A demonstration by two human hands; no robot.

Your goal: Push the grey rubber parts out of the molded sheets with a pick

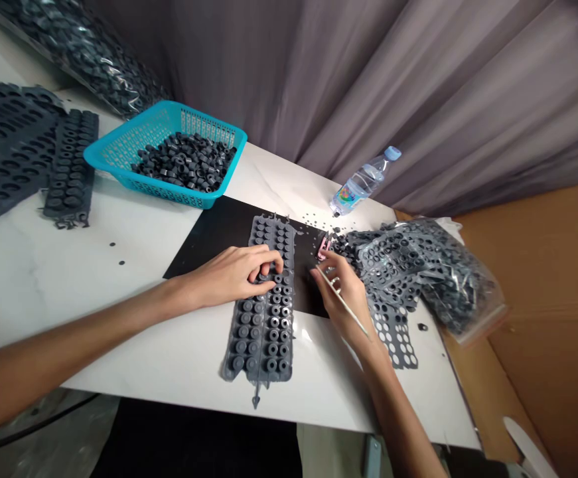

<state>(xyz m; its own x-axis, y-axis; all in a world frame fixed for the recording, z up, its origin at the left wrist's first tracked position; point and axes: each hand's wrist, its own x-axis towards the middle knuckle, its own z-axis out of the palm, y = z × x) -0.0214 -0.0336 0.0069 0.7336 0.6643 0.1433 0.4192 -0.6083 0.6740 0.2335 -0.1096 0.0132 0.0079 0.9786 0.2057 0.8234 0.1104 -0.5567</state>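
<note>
A grey moulded rubber sheet [283,332] with rows of round ring-shaped nubs lies lengthwise in front of me, its upper half over a black mat [209,239]. My left hand [249,272] rests on the sheet's middle, fingers curled and thumb tip down among the nubs. To the right of the sheet, my right hand [343,292] grips a thin pale stick [351,311] between thumb and fingers, slanting back over the hand. Just beyond its fingertips lies a small pink-handled tool [324,245], partly hidden. Small black bits are scattered around there.
A turquoise basket [164,192] holds many black rubber pieces. More rubber sheets [10,146] lie at the left, beside a large clear bag [94,60]. A water bottle [363,182] stands at the back. Punched-out sheets [393,265] and a filled plastic bag [462,285] are heaped at the right.
</note>
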